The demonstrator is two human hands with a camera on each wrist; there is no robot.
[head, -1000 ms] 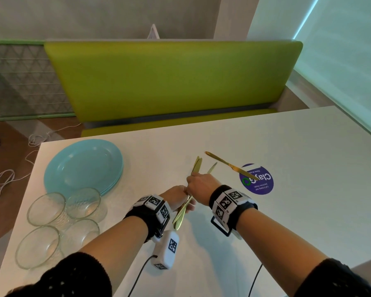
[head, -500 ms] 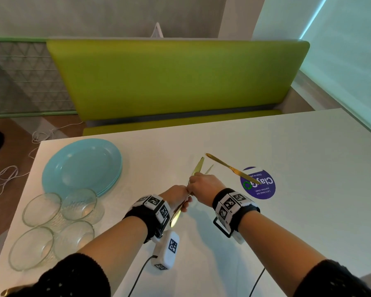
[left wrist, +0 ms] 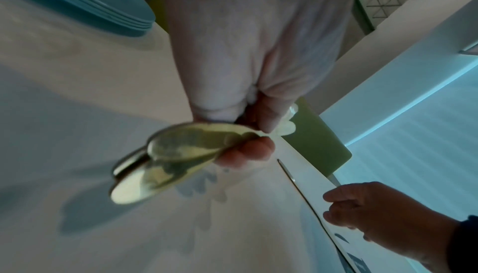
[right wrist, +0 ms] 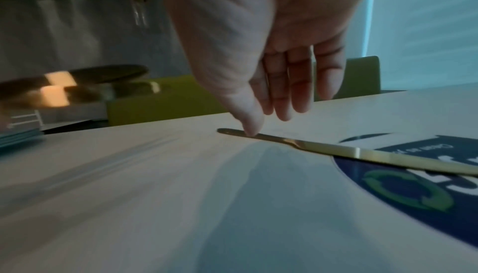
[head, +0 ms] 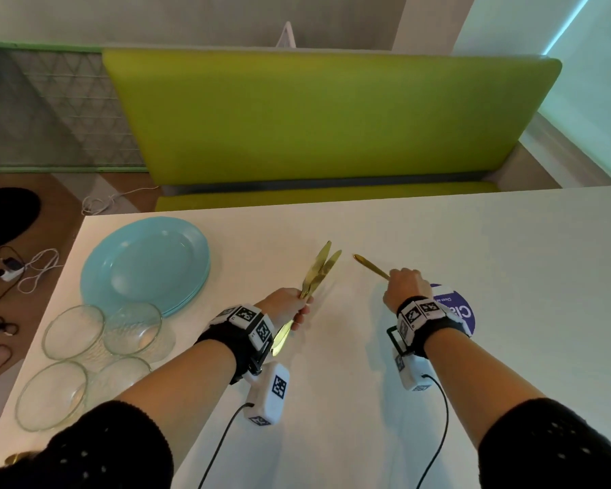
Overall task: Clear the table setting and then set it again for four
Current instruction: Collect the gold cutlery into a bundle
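Gripping a small bundle of gold cutlery [head: 316, 275], my left hand [head: 286, 307] is curled round the handles just above the white worktop [head: 508, 277]. In the left wrist view the bundle's rounded ends [left wrist: 165, 154] fan out below the fist; they look like spoon bowls, though blur keeps me from counting the pieces.

My right hand [head: 403, 289] is well apart from the left, reaching over a single gold knife [head: 369, 266] that lies flat on the worktop. In the right wrist view the fingers [right wrist: 292, 85] hang straight and relaxed, and the thumb tip [right wrist: 252, 129] presses on the knife [right wrist: 323, 148] near its far end. Nothing is wrapped round it yet, so this hand is released rather than grasping. The knife's near half lies across a round dark blue sticker [head: 454, 314] on the worktop.

Further to my left, a stack of pale blue plates [head: 145, 264] sits by the worktop's far edge, with four clear glass bowls [head: 96, 351] grouped just in front of it. Beyond the worktop is a lime green bench seat [head: 332, 114].

I judge this to be the clearing stage, with the cutlery being gathered into one hand. The next move calls for pinching the knife's thin handle off the flat surface, perhaps by tipping up one end first, then passing it to the left hand's bundle without loosening that grip.
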